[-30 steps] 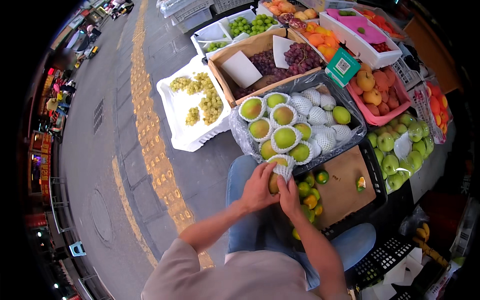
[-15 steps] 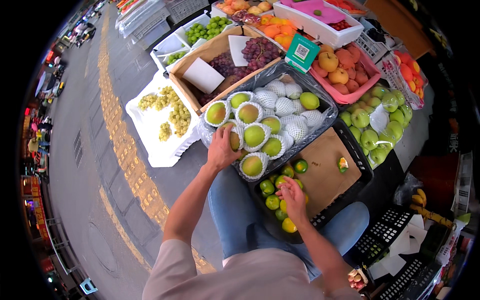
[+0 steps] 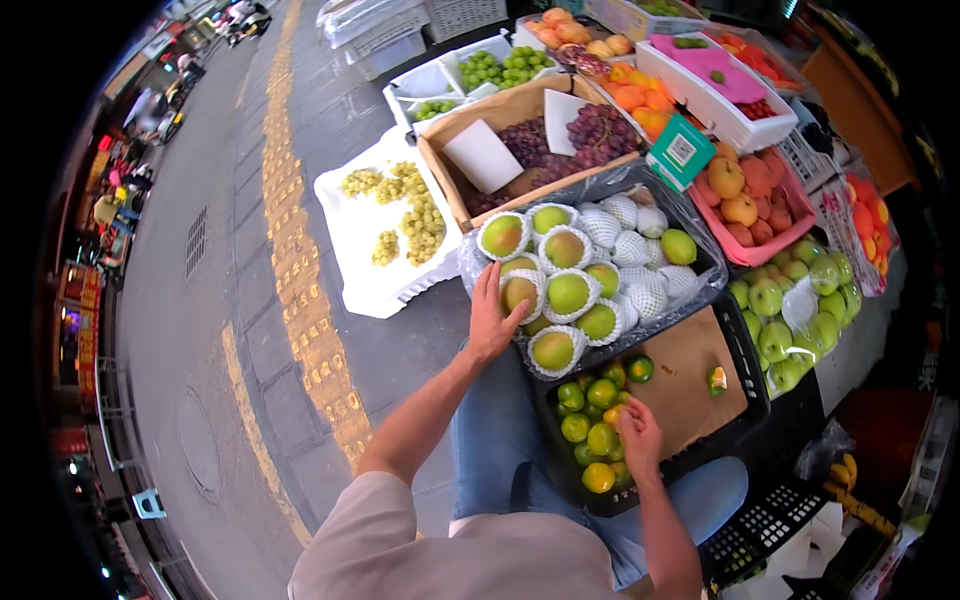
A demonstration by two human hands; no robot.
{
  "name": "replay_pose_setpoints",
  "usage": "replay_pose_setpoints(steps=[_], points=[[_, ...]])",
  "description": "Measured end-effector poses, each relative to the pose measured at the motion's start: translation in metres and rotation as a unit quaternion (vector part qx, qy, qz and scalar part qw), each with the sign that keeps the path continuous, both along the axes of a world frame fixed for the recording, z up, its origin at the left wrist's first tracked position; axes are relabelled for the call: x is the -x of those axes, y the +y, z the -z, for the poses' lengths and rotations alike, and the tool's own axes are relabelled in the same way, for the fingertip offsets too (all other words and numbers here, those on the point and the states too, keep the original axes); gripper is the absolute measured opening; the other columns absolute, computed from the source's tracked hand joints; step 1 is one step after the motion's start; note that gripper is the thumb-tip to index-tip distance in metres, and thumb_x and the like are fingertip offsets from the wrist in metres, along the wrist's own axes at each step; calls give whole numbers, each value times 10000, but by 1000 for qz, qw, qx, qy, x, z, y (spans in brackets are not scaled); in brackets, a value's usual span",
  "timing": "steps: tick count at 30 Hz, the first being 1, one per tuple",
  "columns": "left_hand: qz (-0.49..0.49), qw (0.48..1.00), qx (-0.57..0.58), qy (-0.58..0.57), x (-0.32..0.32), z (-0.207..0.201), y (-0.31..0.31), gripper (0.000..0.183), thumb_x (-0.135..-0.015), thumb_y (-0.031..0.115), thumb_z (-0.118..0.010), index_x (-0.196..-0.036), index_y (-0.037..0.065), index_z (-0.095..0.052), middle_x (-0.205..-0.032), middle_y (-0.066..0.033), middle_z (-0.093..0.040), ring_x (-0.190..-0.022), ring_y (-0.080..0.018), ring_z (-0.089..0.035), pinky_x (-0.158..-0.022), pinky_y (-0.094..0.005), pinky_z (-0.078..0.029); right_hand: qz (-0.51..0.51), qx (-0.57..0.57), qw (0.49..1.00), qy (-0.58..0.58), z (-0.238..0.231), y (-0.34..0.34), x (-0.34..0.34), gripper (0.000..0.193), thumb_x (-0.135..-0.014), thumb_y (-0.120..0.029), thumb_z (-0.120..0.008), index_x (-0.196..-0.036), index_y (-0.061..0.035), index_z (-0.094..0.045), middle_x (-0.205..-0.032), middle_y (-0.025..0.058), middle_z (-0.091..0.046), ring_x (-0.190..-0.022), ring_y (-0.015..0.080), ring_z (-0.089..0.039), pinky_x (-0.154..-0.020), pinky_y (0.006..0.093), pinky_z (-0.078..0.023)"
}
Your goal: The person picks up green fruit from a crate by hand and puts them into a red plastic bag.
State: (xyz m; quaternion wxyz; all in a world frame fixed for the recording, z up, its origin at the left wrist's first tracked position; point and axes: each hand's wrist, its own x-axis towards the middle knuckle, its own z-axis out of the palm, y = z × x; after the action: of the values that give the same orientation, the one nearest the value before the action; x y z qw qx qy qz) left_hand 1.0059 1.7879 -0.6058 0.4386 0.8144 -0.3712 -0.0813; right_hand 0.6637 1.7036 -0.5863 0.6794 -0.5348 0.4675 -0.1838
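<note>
My left hand [image 3: 493, 322] rests at the near left edge of a box of pears in foam nets. Its fingers are stretched and its thumb apart, next to a green-brown netted pear [image 3: 520, 291]. My right hand [image 3: 641, 436] is over a black crate [image 3: 745, 340] on my lap. Its fingers are closed on a yellow-orange tangerine [image 3: 612, 412] at the right side of a group of green and yellow tangerines [image 3: 575, 428]. The palm side and part of that fruit are hidden. A partly peeled tangerine [image 3: 717, 380] lies on the crate's cardboard liner [image 3: 690, 400].
Beyond the pears stand a cardboard box [image 3: 440, 165] of red grapes and a pink basket [image 3: 775, 250] of orange fruit. White foam trays [image 3: 365, 280] hold pale grapes at left. Bagged green apples [image 3: 775, 330] lie at right. A green card [image 3: 683, 150] stands between boxes.
The view has shifted, so the stall sits farther right. My left hand's fingers have straightened beside the netted pear. My right hand has moved to the right edge of the tangerine group and closed on one.
</note>
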Motion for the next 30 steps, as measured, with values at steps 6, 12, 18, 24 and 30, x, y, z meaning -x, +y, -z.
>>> replay_pose_setpoints(steps=[6, 12, 18, 24, 30], points=[[-89, 996, 10, 31, 11, 19, 0, 683, -975, 321, -540, -1494, -17, -249, -1534, -252, -251, -1436, -381, -228, -1181, -432, -192, -7, 139, 977, 160, 22, -38, 78, 329, -948, -144, -622, -1234, 16, -587, -1057, 105, -646, -895, 131, -619, -796, 269, -510], [-115, 988, 13, 98, 12, 24, -1, 690, -975, 364, -524, -1481, -24, -261, -1508, -252, -316, -1398, -388, -320, -1145, -414, -279, -74, 495, 770, 396, -25, -75, 133, 319, -842, -107, -673, -1133, 4, -601, -1130, 174, -565, -1114, 370, -512, -978, 469, -420], [-108, 989, 6, 101, 13, 28, -4, 664, -989, 387, -498, -1475, -14, -288, -1505, -238, -339, -1399, -374, -331, -1144, -405, -286, -54, 445, 723, 525, -43, -88, 185, 348, -860, -221, -670, -1128, -4, -622, -1171, 150, -576, -1129, 346, -531, -966, 442, -434], [-108, 989, 25, 100, 13, 33, -5, 611, -999, 354, -485, -1466, -5, -320, -1500, -234, -354, -1402, -367, -332, -1146, -401, -283, -31, 389, 774, 499, -39, -88, 194, 309, -876, -251, -654, -1082, -20, -650, -1132, 131, -623, -1091, 335, -570, -926, 424, -468], [-128, 987, 24, 95, 18, 24, -4, 571, -1017, 339, -454, -1459, -5, -342, -1459, -217, -422, -1348, -349, -414, -1111, -394, -329, -62, 366, 772, 516, -46, -91, 184, 310, -876, -273, -651, -1073, -34, -657, -1133, 119, -622, -1092, 324, -568, -924, 420, -467]])
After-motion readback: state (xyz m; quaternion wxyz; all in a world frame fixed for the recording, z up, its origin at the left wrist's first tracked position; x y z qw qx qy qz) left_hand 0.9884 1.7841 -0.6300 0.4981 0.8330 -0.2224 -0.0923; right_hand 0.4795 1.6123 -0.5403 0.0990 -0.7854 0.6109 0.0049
